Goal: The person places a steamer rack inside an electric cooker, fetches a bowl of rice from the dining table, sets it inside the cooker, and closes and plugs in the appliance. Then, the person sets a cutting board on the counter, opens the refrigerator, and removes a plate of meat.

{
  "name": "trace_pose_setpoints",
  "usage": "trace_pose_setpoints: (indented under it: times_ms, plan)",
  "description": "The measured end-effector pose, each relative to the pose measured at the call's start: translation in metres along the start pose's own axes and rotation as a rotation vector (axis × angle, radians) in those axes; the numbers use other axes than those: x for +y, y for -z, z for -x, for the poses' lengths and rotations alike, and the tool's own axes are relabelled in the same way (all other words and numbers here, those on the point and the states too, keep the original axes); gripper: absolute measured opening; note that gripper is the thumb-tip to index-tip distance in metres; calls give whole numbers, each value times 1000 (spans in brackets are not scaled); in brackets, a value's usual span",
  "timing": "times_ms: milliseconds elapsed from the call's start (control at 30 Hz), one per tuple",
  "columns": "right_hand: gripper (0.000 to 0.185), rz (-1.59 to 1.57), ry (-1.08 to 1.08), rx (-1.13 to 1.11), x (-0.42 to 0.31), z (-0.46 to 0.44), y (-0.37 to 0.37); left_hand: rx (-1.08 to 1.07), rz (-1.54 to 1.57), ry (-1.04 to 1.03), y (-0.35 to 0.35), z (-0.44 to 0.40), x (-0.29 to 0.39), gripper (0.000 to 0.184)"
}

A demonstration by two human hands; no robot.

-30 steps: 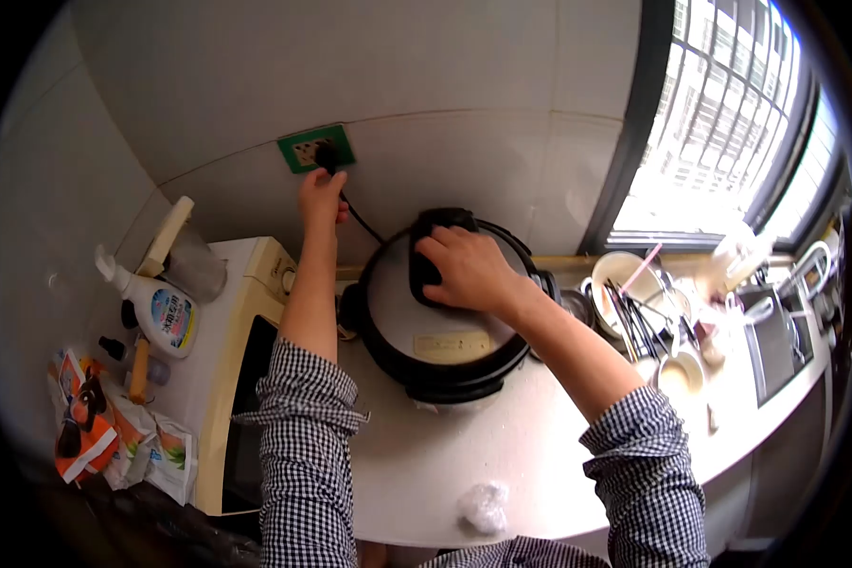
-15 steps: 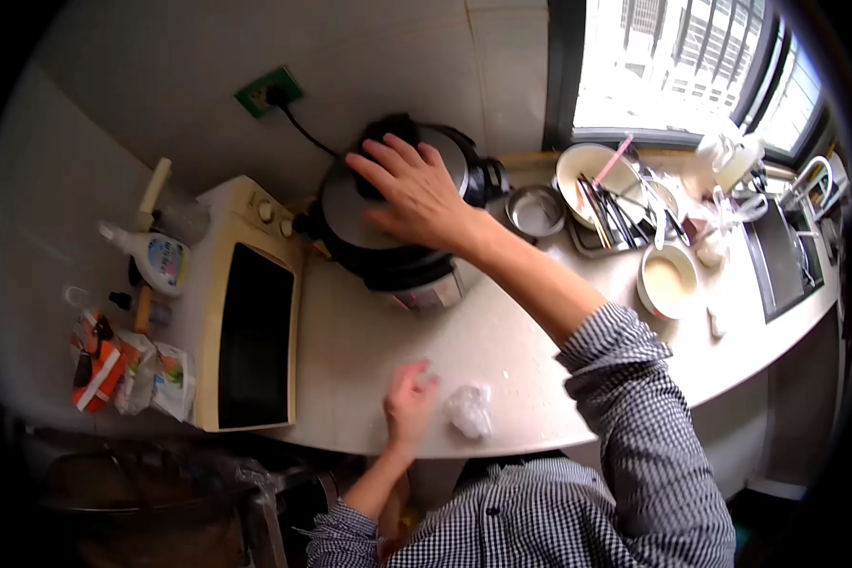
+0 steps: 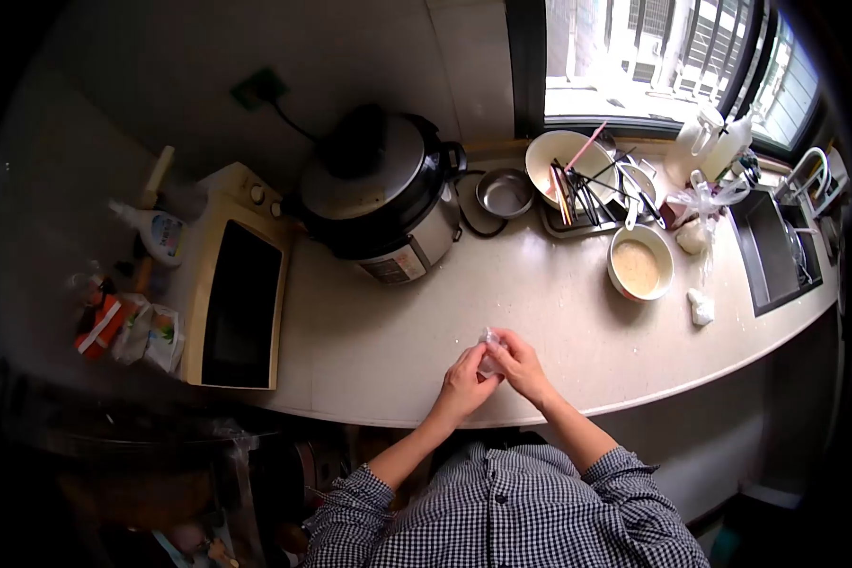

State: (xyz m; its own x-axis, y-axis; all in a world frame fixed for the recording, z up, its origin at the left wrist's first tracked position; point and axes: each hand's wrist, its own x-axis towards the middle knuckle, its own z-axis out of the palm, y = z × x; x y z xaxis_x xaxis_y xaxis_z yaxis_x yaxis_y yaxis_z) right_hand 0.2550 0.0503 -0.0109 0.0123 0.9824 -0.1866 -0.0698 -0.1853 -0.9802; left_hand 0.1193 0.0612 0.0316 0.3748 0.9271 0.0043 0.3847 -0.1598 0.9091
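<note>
A small crumpled clear plastic bag (image 3: 490, 363) is gripped between both hands, just above the counter's front edge. My left hand (image 3: 462, 382) closes on it from the left, and my right hand (image 3: 523, 367) pinches it from the right. What the bag contains, if anything, I cannot make out. Beyond the hands, toward the wall, stands a pressure cooker (image 3: 374, 248) with its lid on. A bowl of pale, cloudy liquid (image 3: 637, 265) sits on the counter to the right of the hands.
A cream microwave (image 3: 241, 303) stands at the left. Along the window are a metal bowl (image 3: 505, 194), a large bowl (image 3: 542, 156) with chopsticks and utensils across it, and a tied plastic bag (image 3: 693, 235). A sink (image 3: 765, 248) lies at the far right; a small white bundle (image 3: 701, 308) rests nearby.
My right hand has left the cooker's lid and come down to the counter's front. Both hands have taken hold of the plastic bag that lay there. The view has shifted slightly.
</note>
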Motion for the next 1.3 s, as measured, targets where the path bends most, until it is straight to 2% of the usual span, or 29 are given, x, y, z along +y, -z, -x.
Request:
trace_pose_setpoints:
  times_ms: [33,100,200,233,267,400,467,533,633,667,733,833,933,1033,1133,1233,1300]
  plan:
    - [32,41,0,23,-7,-3,7,-4,134,25,0,-2,-9,46]
    - [37,204,-24,72,-23,-5,20,150,131,31,20,-12,-14,41]
    - [46,993,376,259,-26,2,25,437,106,-56,81,-41,-17,31]
    - [55,1039,333,257,-20,4,26,529,88,-23,105,-56,-12,28]
    - [55,1060,330,268,-16,6,25,619,72,11,131,-73,-5,24]
    - [55,1120,377,256,-4,9,12,842,-28,-145,232,-163,6,21]
    - [54,1136,414,234,2,9,6,877,-101,-141,277,-209,7,23]
    - [53,1143,429,235,5,10,-2,868,-113,-16,311,-246,23,28]
    - [51,1124,388,337,23,17,-10,829,-55,35,362,-321,-1,34]
    - [51,1123,372,360,25,20,-14,844,-71,-11,373,-345,-11,36]
    - [50,1119,334,402,29,27,-22,871,-103,-99,389,-389,-33,41]
    - [49,1160,336,439,35,29,-30,940,-39,-547,394,-441,-45,46]
    - [48,1193,314,460,36,29,-33,1022,-161,-302,384,-438,-23,48]
    - [46,1208,310,466,33,27,-34,974,-249,-180,372,-413,8,44]
    - [45,1224,316,470,34,27,-34,942,-244,-238,368,-396,24,39]
    - [45,1230,318,480,35,27,-35,986,-165,-384,370,-404,18,33]
    - [44,1233,329,479,35,26,-34,960,-101,-362,366,-393,21,32]
